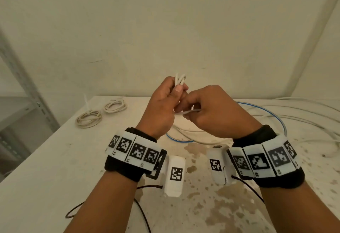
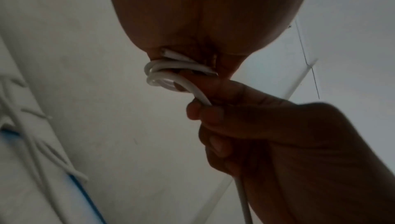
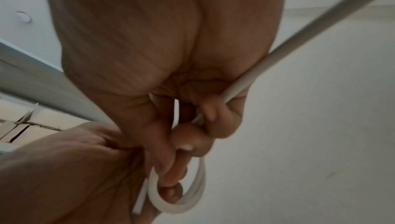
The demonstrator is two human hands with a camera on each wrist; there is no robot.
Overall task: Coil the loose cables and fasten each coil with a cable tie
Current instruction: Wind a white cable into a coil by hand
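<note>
Both hands are raised above the table [image 1: 55, 159], close together. My left hand [image 1: 161, 104] grips a small coil of white cable [image 1: 180, 80] whose loops stick out above its thumb. In the left wrist view the loops [image 2: 162, 73] bulge from its curled fingers. My right hand [image 1: 211, 111] holds the same cable's running strand [image 1: 187, 112] between curled fingers. In the right wrist view the strand [image 3: 278, 53] crosses its palm and the loops [image 3: 181, 205] hang below the fingers of both hands. No cable tie shows in either hand.
Two tied cream cable coils [image 1: 89, 118] [image 1: 115, 105] lie at the table's far left. A blue cable loop [image 1: 276, 118] and loose white cables [image 1: 303, 118] spread across the right side. A metal shelf frame [image 1: 22, 78] stands on the left. Walls close the corner behind.
</note>
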